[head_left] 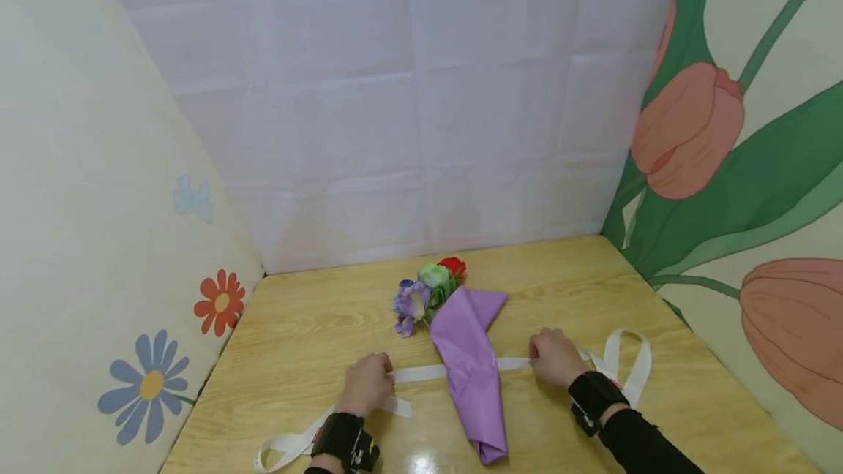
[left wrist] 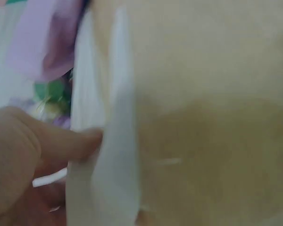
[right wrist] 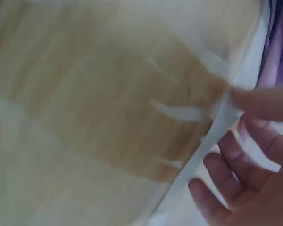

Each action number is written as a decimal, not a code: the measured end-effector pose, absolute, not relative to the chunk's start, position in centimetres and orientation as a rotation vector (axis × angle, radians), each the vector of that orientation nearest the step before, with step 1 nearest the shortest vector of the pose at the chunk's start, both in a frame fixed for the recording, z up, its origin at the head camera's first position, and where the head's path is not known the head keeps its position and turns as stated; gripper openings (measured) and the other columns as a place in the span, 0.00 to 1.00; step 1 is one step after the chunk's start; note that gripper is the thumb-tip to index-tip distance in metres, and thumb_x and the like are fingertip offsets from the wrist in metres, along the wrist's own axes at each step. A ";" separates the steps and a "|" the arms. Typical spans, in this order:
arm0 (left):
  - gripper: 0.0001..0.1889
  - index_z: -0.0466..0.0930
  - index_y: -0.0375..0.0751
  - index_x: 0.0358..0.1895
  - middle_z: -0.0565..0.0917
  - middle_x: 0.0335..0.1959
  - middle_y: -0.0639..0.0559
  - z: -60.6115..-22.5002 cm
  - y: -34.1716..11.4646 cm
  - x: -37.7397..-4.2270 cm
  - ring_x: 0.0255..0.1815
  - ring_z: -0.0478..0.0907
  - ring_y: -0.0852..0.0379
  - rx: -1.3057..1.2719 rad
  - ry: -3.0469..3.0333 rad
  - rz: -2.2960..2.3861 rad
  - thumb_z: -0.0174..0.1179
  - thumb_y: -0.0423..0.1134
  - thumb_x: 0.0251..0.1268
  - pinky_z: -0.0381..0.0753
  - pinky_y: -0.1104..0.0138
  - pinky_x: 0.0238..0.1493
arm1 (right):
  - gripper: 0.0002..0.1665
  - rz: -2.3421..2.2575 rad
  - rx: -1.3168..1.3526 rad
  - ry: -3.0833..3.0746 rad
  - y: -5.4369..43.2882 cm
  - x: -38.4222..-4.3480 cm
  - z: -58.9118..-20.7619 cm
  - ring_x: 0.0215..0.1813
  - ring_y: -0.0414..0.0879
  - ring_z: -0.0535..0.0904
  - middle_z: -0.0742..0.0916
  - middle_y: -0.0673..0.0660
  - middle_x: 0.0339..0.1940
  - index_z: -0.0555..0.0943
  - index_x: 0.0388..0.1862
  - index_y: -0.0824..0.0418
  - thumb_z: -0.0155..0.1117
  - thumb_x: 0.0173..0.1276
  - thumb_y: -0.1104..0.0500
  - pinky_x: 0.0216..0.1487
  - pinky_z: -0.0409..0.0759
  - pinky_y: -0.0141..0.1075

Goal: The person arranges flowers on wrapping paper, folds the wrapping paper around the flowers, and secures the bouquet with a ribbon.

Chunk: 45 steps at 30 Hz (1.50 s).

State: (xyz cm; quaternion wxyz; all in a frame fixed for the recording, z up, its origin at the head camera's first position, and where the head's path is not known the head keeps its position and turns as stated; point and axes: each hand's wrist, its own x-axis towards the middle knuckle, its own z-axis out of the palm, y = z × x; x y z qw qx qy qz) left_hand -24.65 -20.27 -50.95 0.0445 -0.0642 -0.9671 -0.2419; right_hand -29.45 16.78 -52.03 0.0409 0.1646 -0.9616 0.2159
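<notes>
A bouquet of artificial-looking flowers (head_left: 421, 295), red, pale green and purple, lies on the wooden table in purple wrapping (head_left: 469, 368). A white ribbon (head_left: 419, 373) runs crosswise beneath the wrapping, whose middle hides part of it. To the left of the bouquet, my left hand (head_left: 367, 384) pinches the ribbon; the left wrist view shows the thumb against the white strip (left wrist: 115, 160). On the other side my right hand (head_left: 555, 358) pinches it too, with thumb and forefinger on the ribbon (right wrist: 224, 120) and the other fingers loosely bent in the right wrist view.
Loose ribbon loops (head_left: 635, 364) lie beyond the right wrist, and another tail (head_left: 283, 445) curls at the left. The wooden table (head_left: 316, 313) meets a white cloth backdrop (head_left: 421, 130) behind. Flower-painted panels (head_left: 132, 240) flank both sides.
</notes>
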 end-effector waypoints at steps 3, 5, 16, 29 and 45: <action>0.05 0.80 0.39 0.29 0.78 0.25 0.53 -50.6 -21.8 -24.9 0.27 0.74 0.55 -0.280 -2.989 -0.994 0.65 0.31 0.63 0.73 0.60 0.30 | 0.13 0.847 0.519 -2.955 18.1 -30.2 -51.9 0.30 0.46 0.70 0.74 0.50 0.24 0.73 0.25 0.56 0.70 0.57 0.67 0.32 0.70 0.40; 0.06 0.80 0.38 0.29 0.77 0.24 0.54 -50.2 -22.9 -25.1 0.26 0.72 0.57 -0.328 -3.016 -1.126 0.64 0.32 0.65 0.72 0.64 0.28 | 0.12 0.971 0.516 -2.968 19.3 -30.8 -51.5 0.27 0.45 0.70 0.74 0.50 0.23 0.73 0.28 0.58 0.68 0.58 0.68 0.29 0.69 0.38; 0.08 0.79 0.30 0.32 0.77 0.20 0.50 -49.4 -28.1 -24.3 0.20 0.73 0.57 -0.003 -3.043 -1.583 0.55 0.30 0.70 0.75 0.65 0.25 | 0.18 1.194 0.313 -3.076 26.9 -31.7 -50.7 0.19 0.41 0.63 0.69 0.47 0.16 0.73 0.18 0.58 0.68 0.66 0.59 0.23 0.64 0.35; 0.12 0.76 0.39 0.33 0.75 0.33 0.51 -42.5 -21.1 -25.6 0.39 0.72 0.53 -0.441 -2.402 -2.203 0.58 0.42 0.76 0.71 0.59 0.49 | 0.16 2.278 0.899 -2.658 22.2 -31.7 -42.9 0.29 0.41 0.74 0.79 0.50 0.27 0.79 0.34 0.62 0.50 0.82 0.57 0.34 0.75 0.34; 0.07 0.84 0.31 0.47 0.84 0.39 0.46 -43.8 -9.7 -27.3 0.39 0.78 0.59 -0.665 -2.448 -1.790 0.59 0.29 0.73 0.77 0.69 0.42 | 0.10 1.516 1.066 -2.849 13.3 -29.2 -37.9 0.30 0.46 0.80 0.84 0.49 0.27 0.86 0.34 0.61 0.64 0.71 0.57 0.33 0.81 0.39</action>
